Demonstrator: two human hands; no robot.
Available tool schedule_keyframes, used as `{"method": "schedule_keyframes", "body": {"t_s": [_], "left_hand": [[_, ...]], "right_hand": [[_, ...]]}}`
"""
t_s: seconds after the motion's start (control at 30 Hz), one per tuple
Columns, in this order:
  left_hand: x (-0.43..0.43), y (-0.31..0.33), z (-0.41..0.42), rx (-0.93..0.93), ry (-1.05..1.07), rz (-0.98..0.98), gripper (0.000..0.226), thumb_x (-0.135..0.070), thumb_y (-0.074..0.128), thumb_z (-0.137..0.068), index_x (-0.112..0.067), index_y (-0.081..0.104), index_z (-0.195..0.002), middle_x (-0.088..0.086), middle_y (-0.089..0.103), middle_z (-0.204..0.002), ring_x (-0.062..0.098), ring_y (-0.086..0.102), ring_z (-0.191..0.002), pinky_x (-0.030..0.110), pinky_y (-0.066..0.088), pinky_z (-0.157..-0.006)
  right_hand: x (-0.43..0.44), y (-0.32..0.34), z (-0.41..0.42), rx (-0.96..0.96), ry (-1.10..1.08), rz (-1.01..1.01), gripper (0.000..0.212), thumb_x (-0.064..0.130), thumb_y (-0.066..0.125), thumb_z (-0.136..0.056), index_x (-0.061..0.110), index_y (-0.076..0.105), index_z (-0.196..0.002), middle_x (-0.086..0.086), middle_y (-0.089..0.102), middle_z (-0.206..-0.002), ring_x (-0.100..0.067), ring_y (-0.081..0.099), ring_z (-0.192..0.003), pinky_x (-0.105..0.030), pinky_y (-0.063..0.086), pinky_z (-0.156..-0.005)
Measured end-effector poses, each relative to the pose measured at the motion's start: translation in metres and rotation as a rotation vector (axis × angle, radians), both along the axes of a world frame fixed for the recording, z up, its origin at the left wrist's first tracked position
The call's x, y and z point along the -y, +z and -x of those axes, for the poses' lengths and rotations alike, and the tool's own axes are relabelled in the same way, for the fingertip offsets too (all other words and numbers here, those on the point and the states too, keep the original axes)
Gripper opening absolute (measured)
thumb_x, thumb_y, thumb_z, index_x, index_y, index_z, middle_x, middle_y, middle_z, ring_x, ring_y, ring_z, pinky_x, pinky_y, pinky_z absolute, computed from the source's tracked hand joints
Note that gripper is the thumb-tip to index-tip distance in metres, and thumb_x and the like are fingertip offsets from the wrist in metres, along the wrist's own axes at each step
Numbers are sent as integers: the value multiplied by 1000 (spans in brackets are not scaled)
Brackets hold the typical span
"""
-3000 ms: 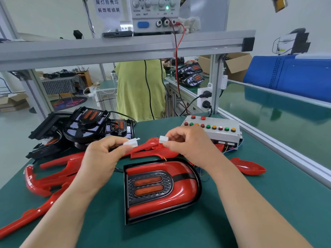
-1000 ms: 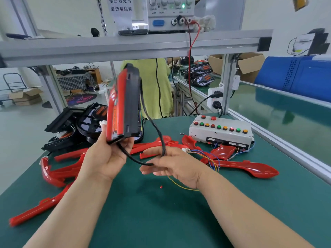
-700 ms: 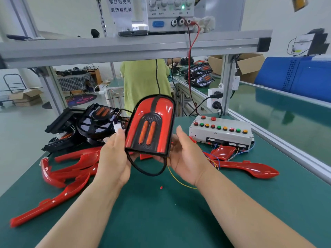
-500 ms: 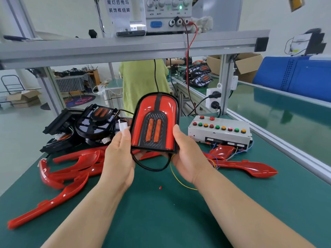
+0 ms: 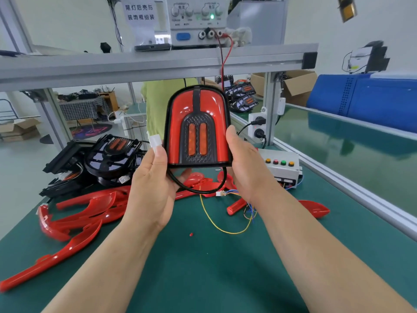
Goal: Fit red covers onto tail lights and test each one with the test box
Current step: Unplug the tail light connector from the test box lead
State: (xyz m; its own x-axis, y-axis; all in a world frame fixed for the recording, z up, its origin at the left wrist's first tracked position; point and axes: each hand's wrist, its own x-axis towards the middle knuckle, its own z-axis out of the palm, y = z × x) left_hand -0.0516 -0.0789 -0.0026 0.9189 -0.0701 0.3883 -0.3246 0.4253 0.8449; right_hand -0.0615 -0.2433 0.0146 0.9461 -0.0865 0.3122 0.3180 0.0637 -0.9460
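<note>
I hold a tail light [image 5: 198,127] with a red cover fitted upright in front of me, its two orange lenses facing me. My left hand [image 5: 151,190] grips its left edge, thumb on the front, with the light's white connector [image 5: 155,141] just above the thumb. My right hand [image 5: 246,168] grips the right edge. The light's black cable [image 5: 198,190] loops below it. The white test box [image 5: 282,168] with coloured buttons sits on the green table [image 5: 214,267] behind my right hand, and its loose wire plug [image 5: 220,193] lies on the table.
Several loose red covers [image 5: 85,211] lie at the left, one more [image 5: 313,208] at the right. Bare black tail lights [image 5: 101,159] are stacked at the back left. A power supply [image 5: 198,19] stands on the aluminium shelf [image 5: 158,64]. A person in a yellow-green top [image 5: 155,102] stands behind.
The connectors were pulled apart and the tail light was lifted off the table. It was turned from edge-on to face me, and both hands have raised it slightly higher.
</note>
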Motion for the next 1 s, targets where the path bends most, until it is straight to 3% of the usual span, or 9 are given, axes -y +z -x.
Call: {"method": "schedule_keyframes", "body": {"t_s": [0.07,0.17,0.33,0.47,0.67,0.77,0.83,0.9,1.0], "left_hand": [[8,9,5,22,-21,9,31,-29,34,-108,-17,63,-112,2,74,-105,13,70,-87,29,58,-72],[23,22,14,37,-64,26,32,-30,34,-108,-16,61,-117,4,72,-114,17,67,-97,29,57,-78],[51,37,33,44,-130,22,35,-31,34,-108,-13,60,-122,5,72,-110,14,69,-93,29,57,-78],[75,44,45,66,-175,4,36,-30,32,-109,-14,62,-119,4,73,-110,12,69,-93,25,56,-73],[119,56,66,23,-259,18,43,-31,32,-109,-3,56,-132,17,65,-129,31,60,-122,47,49,-105],[143,57,77,4,-317,4,42,-31,32,-109,-6,58,-130,12,69,-123,23,65,-112,38,54,-95],[158,57,84,-9,-367,-10,40,-30,33,-109,-8,59,-130,9,71,-121,18,66,-107,32,55,-88],[175,58,92,-20,-411,-39,38,-29,33,-109,-11,57,-133,10,69,-125,20,65,-113,33,53,-93],[200,60,105,-52,-478,-29,36,-23,35,-109,-10,56,-135,13,67,-127,22,65,-116,39,47,-103]], "right_hand": [[7,9,6,34,-10,-32,62,59,34,-97,8,67,-108,-20,71,-109,-27,70,-95,-37,55,-84],[16,19,18,54,5,-179,52,52,34,-103,33,80,-86,-3,78,-95,-13,74,-85,-26,58,-67],[35,33,46,97,-139,-326,53,52,35,-104,19,75,-94,-5,78,-95,-19,74,-88,-34,61,-73],[52,40,68,151,-185,-402,54,47,38,-105,28,81,-76,-6,78,-92,-20,75,-86,-40,61,-81],[85,48,103,227,-325,-404,47,40,41,-105,19,78,-86,-6,78,-94,-21,75,-89,-35,60,-75],[106,48,120,261,-404,-395,51,36,41,-106,28,80,-74,0,78,-87,-16,74,-84,-36,59,-78],[119,47,131,278,-461,-401,53,35,42,-106,32,78,-68,2,76,-82,-16,71,-80,-44,58,-88],[133,46,143,286,-524,-395,53,35,41,-105,34,76,-65,4,75,-78,-16,68,-79,-50,54,-96],[155,44,161,292,-593,-411,53,36,40,-105,33,76,-66,3,76,-81,-16,70,-80,-51,54,-96]]}}
